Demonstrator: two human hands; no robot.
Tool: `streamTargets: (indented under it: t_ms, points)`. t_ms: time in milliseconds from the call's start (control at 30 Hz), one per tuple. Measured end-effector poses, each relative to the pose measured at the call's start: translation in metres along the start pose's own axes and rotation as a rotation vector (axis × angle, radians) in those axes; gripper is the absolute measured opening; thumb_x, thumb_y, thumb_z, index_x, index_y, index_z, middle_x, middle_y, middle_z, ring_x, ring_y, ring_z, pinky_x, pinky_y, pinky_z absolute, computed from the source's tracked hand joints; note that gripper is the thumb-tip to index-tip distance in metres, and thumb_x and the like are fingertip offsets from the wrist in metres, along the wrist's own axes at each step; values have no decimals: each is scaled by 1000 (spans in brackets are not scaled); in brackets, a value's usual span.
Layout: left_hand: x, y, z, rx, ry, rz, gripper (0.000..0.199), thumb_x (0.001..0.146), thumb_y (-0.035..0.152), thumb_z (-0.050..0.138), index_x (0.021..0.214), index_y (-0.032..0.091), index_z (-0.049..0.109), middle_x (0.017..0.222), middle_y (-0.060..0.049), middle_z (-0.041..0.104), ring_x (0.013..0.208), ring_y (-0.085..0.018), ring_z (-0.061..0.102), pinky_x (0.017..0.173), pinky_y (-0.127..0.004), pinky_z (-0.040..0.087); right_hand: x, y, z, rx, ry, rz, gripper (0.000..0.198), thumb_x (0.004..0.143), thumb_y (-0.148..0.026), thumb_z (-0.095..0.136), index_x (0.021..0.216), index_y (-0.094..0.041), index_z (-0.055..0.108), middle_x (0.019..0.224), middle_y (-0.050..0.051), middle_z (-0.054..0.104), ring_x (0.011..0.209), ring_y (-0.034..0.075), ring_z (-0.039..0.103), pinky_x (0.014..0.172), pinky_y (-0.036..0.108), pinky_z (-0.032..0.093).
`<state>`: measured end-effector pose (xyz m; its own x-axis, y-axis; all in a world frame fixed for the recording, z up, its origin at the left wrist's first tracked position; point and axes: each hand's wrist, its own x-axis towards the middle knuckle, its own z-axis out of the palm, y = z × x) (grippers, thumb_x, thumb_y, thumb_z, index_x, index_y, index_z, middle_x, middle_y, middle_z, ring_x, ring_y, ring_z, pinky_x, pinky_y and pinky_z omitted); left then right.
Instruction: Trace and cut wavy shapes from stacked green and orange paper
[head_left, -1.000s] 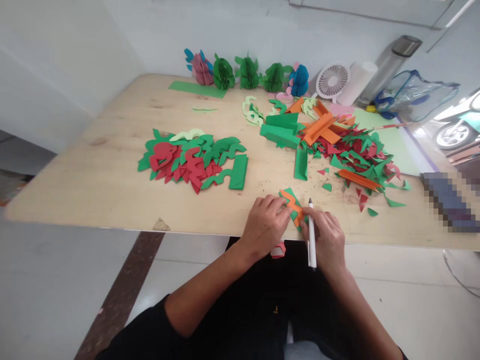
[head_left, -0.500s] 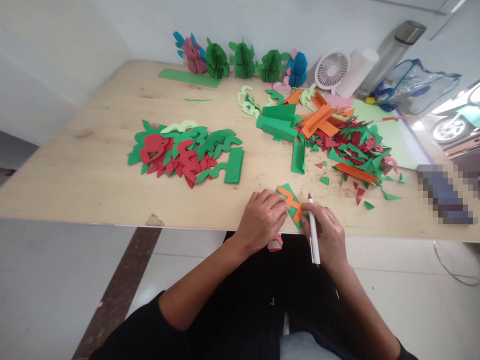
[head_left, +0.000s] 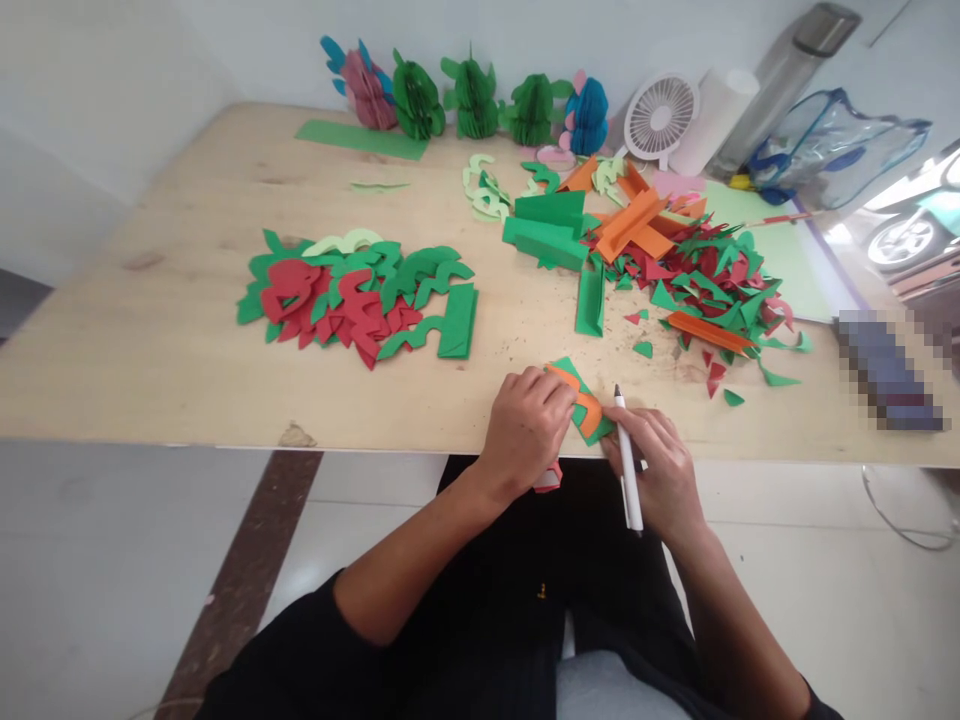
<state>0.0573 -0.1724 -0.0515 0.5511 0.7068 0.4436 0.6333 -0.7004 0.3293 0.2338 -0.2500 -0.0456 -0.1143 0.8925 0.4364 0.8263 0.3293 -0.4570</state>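
Note:
At the table's front edge a wavy orange paper cut-out point(head_left: 591, 412) lies on a folded green paper piece point(head_left: 598, 432). My left hand point(head_left: 529, 425) is closed, its fingertips pressing the left side of the cut-out onto the green paper. A white pen point(head_left: 628, 465) is held in my right hand point(head_left: 660, 465), tip pointing up and away from the papers. Some fingers of that hand also touch the right edge of the green paper. Below my left hand shows a small red and white object point(head_left: 550, 478), mostly hidden.
Left lies a pile of red and green cut-outs point(head_left: 352, 300) beside a folded green strip point(head_left: 457, 320). To the right are paper scraps point(head_left: 720, 280) and folded orange strips point(head_left: 630, 225). Paper figures point(head_left: 472, 95), a fan point(head_left: 661, 118) and a steel flask point(head_left: 787, 85) stand along the back.
My left hand has shifted slightly over the orange cut-out, covering more of its middle. The pen stays in my right hand. The whole view has tilted a little.

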Motion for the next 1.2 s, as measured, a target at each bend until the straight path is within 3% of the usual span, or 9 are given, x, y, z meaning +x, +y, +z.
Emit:
streamTargets:
  t_ms: [767, 1200]
  points:
    - [-3, -2, 6, -69, 85, 81, 25, 97, 11, 44, 80, 17, 63, 84, -3, 68, 81, -20, 56, 70, -33, 41, 2, -1, -1, 17, -43, 22, 33, 91, -12, 54, 123, -21, 59, 99, 9, 70, 95, 25, 61, 83, 41, 51]
    - [-5, -3, 4, -111, 19, 35, 22, 92, 7, 47, 83, 17, 65, 86, -4, 68, 84, -20, 57, 74, -33, 44, 2, 0, 0, 1, -48, 13, 38, 90, -9, 51, 123, -24, 60, 97, 6, 71, 94, 25, 63, 82, 42, 51]
